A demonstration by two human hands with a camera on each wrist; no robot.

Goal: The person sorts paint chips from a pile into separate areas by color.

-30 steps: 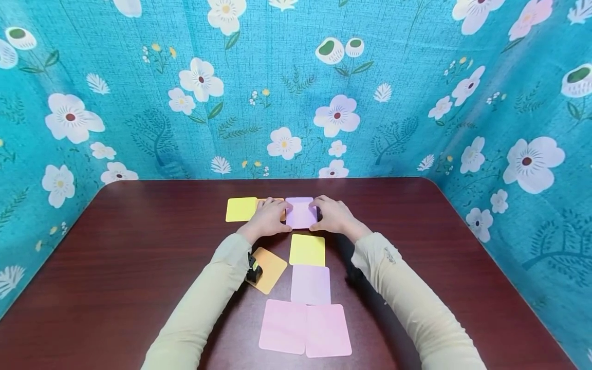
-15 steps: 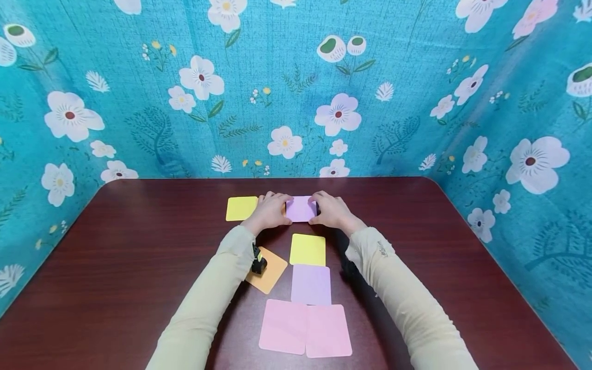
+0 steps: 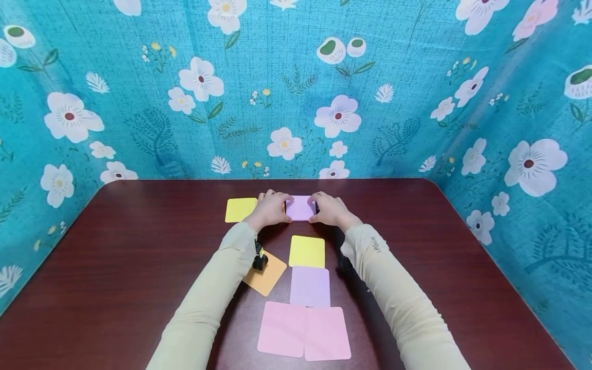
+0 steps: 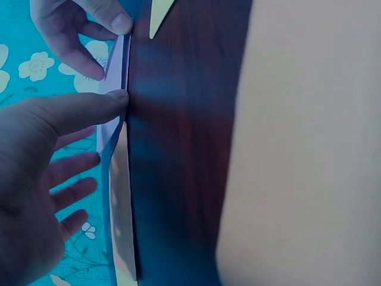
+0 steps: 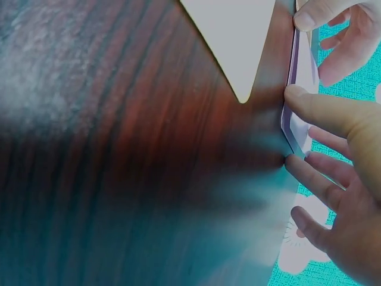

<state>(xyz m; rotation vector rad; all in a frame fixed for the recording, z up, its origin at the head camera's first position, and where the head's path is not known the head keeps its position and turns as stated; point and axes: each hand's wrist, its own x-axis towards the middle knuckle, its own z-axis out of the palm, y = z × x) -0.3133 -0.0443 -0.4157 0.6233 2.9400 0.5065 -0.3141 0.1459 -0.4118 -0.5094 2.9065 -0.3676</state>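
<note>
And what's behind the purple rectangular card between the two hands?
Behind the purple rectangular card, a strip of dark red-brown wood-grain table shows, then blue floral cloth. Anything under the card's middle is covered.

Dark reddish-brown wood-grain surface (image 3: 139, 257), rounded far corners. Far row, left to right: thin yellow square card (image 3: 240, 210), orange card (image 4: 121, 205) mostly hidden in head view, lavender square card (image 3: 300, 208), can't tell if fully flat. Nearer: second yellow card (image 3: 307, 252), second lavender card (image 3: 310, 287), two pink square cards (image 3: 281, 329) side by side. Second orange card (image 3: 267, 278) left, sitting crooked.
</note>
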